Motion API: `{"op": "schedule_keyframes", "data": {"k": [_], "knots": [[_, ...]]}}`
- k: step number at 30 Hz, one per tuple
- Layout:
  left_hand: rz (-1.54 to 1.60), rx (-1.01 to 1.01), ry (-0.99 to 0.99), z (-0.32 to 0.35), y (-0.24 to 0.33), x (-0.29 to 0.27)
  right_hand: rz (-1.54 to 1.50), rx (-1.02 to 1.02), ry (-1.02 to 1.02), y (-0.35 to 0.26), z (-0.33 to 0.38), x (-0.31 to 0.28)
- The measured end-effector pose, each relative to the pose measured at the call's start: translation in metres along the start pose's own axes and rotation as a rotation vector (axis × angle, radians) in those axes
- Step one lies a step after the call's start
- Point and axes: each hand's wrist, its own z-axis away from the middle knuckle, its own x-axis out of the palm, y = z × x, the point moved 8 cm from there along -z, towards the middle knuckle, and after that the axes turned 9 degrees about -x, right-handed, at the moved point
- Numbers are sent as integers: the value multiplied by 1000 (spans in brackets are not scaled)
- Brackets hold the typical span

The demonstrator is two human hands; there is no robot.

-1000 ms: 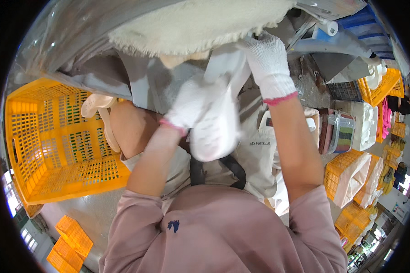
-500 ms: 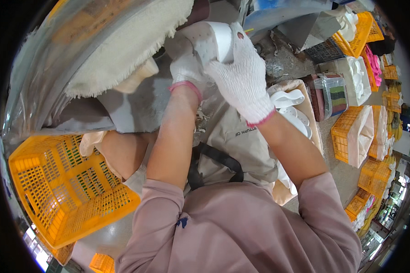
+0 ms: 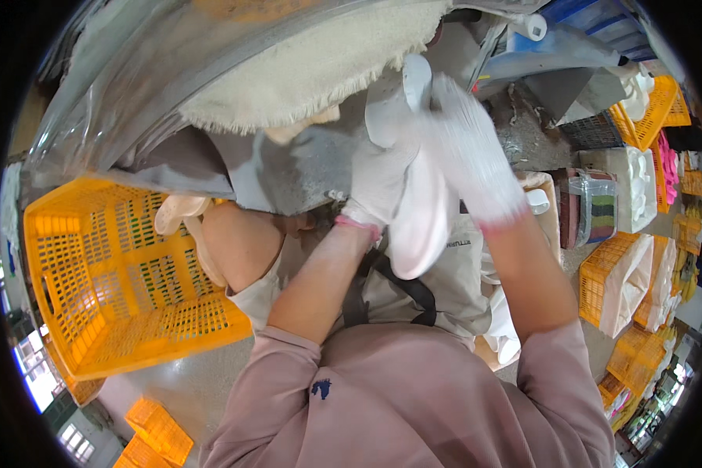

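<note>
A white slipper point(image 3: 421, 226) with a rounded end hangs upright in front of me, that end pointing toward my body. Around its left side, my left hand point(image 3: 378, 175) is closed in a white knit glove with a pink cuff. My right hand point(image 3: 476, 156), gloved alike, lies against the slipper's far right side; motion smears its fingers, so their grip is unclear. Just beyond, the fringed edge of a large cream cloth buffing wheel point(image 3: 320, 70) shows under a clear cover. The slipper stands apart from the wheel.
A yellow crate point(image 3: 140, 281) stands at my left, with a pale slipper-like piece point(image 3: 181, 212) at its edge by my leg. To my right, a cloth-lined container point(image 3: 552, 207) holds several white slippers. A clear-wrapped stack point(image 3: 589, 207) and more yellow crates point(image 3: 600, 281) stand farther right.
Both hands have drawn the slipper back toward me and turned it, so its long rounded end now points down at my body. The view has shifted left.
</note>
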Motion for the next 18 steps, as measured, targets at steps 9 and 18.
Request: {"op": "schedule_keyframes", "data": {"k": [9, 18], "knots": [[106, 43, 225, -47, -12, 34, 171, -200, 194, 8, 72, -30], [-165, 252, 374, -80, 3, -6, 552, -781, 233, -23, 24, -20]]}}
